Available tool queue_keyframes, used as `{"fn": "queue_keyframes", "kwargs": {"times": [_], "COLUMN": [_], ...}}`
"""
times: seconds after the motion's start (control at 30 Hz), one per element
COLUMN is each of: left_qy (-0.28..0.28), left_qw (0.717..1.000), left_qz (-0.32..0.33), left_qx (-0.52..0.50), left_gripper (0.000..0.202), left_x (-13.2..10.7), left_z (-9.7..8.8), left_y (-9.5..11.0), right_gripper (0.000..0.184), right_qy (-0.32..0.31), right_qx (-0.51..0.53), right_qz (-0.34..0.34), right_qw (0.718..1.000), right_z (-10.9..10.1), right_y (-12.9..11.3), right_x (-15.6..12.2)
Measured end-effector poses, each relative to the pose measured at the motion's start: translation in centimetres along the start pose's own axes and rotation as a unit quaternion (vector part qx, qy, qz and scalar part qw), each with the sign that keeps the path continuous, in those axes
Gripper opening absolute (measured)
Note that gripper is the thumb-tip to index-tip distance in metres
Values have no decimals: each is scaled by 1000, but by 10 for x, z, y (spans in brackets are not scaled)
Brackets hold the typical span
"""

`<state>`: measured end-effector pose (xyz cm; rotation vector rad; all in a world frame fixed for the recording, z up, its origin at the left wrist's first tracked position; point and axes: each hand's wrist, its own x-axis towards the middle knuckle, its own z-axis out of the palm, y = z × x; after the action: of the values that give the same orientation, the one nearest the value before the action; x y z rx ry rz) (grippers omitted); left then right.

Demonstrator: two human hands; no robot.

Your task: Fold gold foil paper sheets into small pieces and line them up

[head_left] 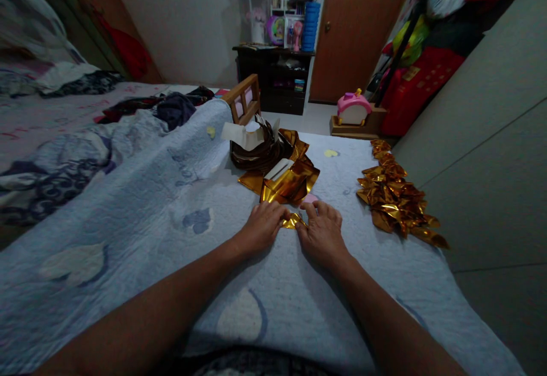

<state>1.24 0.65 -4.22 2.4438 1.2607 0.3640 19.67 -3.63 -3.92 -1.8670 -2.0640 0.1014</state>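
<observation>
A small piece of shiny gold foil paper (292, 221) lies on the bed between my hands. My left hand (265, 225) presses its left end, fingers curled down on it. On the other side my right hand (323, 228) pinches the right end, thumb against the foil and fingers bent. Just beyond them sits a loose pile of gold foil sheets (294, 181), partly behind my left fingers. A dark brown stack of rolled paper (256, 156) with white pieces stands behind that pile. To the right, several folded gold foil pieces (395, 196) lie heaped in a row.
A pale blue quilt (171, 268) covers the bed. Rumpled clothes and bedding (85, 148) lie at the left. Past the foot of the bed are a wooden bed rail (243, 99), a dark cabinet (273, 77) and a pink toy clock (354, 108). A grey panel (491, 154) borders the right side.
</observation>
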Motion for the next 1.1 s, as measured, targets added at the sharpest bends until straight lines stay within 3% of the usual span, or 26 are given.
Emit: {"fn": "queue_keyframes", "kwargs": {"times": [0.43,0.57,0.67,0.83,1.0,1.1], "left_qy": [11,23,26,28,37,56], "left_qw": [999,998,997,995,992,989], "left_qz": [42,56,63,82,104,105], "left_qx": [1,-20,-29,-43,-56,-83], "left_gripper": [21,19,18,12,24,20], "left_x": [-7,-6,-6,-6,-5,-3], "left_z": [1,0,-2,-7,-7,-5], "left_y": [-5,-8,-7,-4,-4,-6], "right_gripper": [39,25,27,16,14,15], "right_qy": [-14,-5,-3,-35,-21,-10], "right_qx": [13,90,111,81,67,71], "right_qz": [8,-63,-110,-137,-162,-169], "right_qw": [1000,994,988,987,984,983], "right_z": [-7,-11,-13,-10,-8,-8], "right_y": [32,26,15,6,8,9], "right_x": [-8,-7,-6,0,5,6]}}
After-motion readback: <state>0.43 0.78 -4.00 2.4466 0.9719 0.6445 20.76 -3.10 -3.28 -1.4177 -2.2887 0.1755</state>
